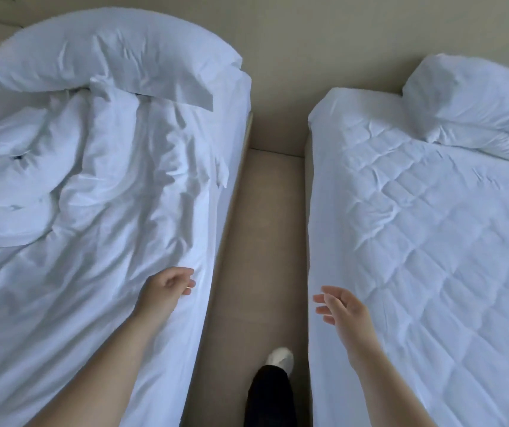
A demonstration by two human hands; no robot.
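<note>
- Head view: a tan floor runs like a path between two beds, up to a plain tan wall.
- Left of the floor path is a bed with a wrinkled white sheet.
- A duvet lies in a messy heap on the far left of that bed, well away from the path. A pillow lies by the wall.
- Right of the path is a bed with a white quilted cover. A second pillow lies at its wall end.
- On the path, near the bottom, is a foot in white below a black trouser leg.
- The left hand is over the sheet, just left of the path. Its fingers curl loosely and it holds nothing. I cannot tell if it touches the sheet.
- The right hand is at the quilted cover's edge, just right of the path. Its fingers are spread wide and it holds nothing.
</note>
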